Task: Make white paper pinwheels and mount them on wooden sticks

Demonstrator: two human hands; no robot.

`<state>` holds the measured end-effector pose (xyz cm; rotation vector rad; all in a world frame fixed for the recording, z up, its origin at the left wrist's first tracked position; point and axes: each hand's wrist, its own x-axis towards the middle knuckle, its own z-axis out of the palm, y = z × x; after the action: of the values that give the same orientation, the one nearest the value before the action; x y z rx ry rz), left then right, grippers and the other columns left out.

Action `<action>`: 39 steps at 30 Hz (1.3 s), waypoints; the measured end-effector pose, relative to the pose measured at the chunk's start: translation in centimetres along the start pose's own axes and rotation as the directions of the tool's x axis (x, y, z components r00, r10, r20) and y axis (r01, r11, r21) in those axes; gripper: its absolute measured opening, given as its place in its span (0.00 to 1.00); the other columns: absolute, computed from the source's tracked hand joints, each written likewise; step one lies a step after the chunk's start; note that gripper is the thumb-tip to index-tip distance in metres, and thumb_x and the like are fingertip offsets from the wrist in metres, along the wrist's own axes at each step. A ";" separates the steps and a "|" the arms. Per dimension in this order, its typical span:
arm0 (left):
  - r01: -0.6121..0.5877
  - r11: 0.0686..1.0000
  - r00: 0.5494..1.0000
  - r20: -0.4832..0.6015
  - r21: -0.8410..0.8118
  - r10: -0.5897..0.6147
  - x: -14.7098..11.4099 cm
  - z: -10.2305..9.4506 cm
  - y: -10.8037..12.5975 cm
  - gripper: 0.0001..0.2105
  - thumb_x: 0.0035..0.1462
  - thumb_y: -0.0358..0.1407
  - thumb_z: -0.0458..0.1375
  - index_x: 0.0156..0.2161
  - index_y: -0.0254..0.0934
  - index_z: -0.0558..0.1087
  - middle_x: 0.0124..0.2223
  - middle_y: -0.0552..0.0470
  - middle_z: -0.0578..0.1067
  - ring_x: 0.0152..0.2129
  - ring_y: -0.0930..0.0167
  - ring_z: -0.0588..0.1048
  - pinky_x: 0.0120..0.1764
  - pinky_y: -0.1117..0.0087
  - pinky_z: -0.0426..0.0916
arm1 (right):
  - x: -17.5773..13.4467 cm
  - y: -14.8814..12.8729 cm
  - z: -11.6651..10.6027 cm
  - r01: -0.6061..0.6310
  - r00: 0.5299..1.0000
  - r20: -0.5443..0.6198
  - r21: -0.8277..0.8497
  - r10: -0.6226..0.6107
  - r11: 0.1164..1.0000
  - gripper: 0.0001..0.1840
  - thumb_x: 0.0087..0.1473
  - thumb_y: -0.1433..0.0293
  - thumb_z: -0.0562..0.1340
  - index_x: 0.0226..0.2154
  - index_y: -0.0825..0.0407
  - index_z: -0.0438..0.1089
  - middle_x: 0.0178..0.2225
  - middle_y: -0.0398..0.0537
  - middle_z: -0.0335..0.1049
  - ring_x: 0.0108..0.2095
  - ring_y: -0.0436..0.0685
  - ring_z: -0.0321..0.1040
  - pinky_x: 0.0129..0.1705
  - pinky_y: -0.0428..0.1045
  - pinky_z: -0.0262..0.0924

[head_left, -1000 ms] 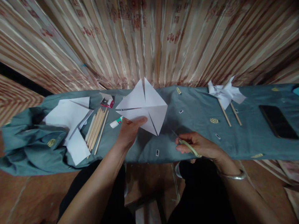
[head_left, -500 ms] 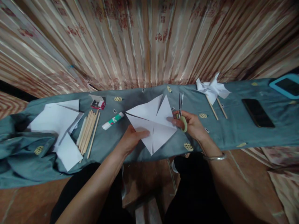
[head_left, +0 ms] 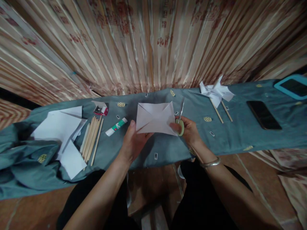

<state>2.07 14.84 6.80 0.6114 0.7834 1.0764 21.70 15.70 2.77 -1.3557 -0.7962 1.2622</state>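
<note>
A white square of paper (head_left: pixel 155 118) with slits running in from its corners is held up just above the cloth. My left hand (head_left: pixel 131 142) grips its near left side, thumb at the edge and fingers underneath. At the opposite side, my right hand (head_left: pixel 190 131) pinches the paper's edge while also holding scissors (head_left: pixel 181 111) with pale green handles, blades pointing away from me. The blades look closed together. A glue stick (head_left: pixel 116 126) with a green and white label lies left of the paper, beyond my left hand.
Wooden sticks (head_left: pixel 91 137), a small red box (head_left: pixel 101 109) of metal bits and white sheets (head_left: pixel 57 126) lie on the left. Right of my hands are paper pinwheels (head_left: pixel 216 91) on sticks, a black phone (head_left: pixel 263 115) and a blue-framed tablet (head_left: pixel 278 85). A pleated curtain (head_left: pixel 153 48) hangs behind the cloth-covered surface (head_left: pixel 165 156).
The paper has turned from point-toward-me to sides roughly square to me, and is lifted. My left hand has shifted its grip to the near left corner. The scissors remain in my right hand.
</note>
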 end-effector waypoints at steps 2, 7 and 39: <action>-0.022 0.999 0.999 0.038 0.028 0.021 0.0 0.0 -0.2 0.25 0.43 0.54 0.67 0.43 0.39 0.75 0.56 0.45 0.74 0.58 0.57 0.68 0.53 0.59 0.66 | -0.1 0.3 0.5 0.020 0.999 -0.028 0.036 -0.019 0.999 0.29 0.25 0.57 0.76 0.31 0.49 0.69 0.23 0.36 0.67 0.22 0.48 0.61 0.27 0.47 0.61; -0.061 0.988 0.998 -0.002 0.143 0.062 0.2 0.6 -1.2 0.19 0.42 0.41 0.70 0.40 0.40 0.75 0.50 0.48 0.78 0.53 0.61 0.72 0.52 0.62 0.67 | -1.0 0.4 1.9 0.060 0.998 0.015 0.016 -0.061 0.998 0.27 0.28 0.56 0.75 0.31 0.49 0.68 0.24 0.37 0.68 0.24 0.50 0.63 0.28 0.48 0.63; -0.326 0.846 0.862 -0.234 0.422 0.449 2.2 -1.0 -0.7 0.12 0.44 0.32 0.66 0.38 0.40 0.78 0.33 0.51 0.81 0.34 0.65 0.77 0.43 0.64 0.71 | -4.5 -0.1 0.2 -0.010 0.731 0.617 -0.417 0.291 0.909 0.28 0.46 0.51 0.68 0.41 0.56 0.74 0.28 0.45 0.72 0.26 0.50 0.64 0.27 0.45 0.58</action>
<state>2.23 16.74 5.11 0.9608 1.2023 1.4471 20.55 11.55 4.01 -1.2812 -1.5337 1.8432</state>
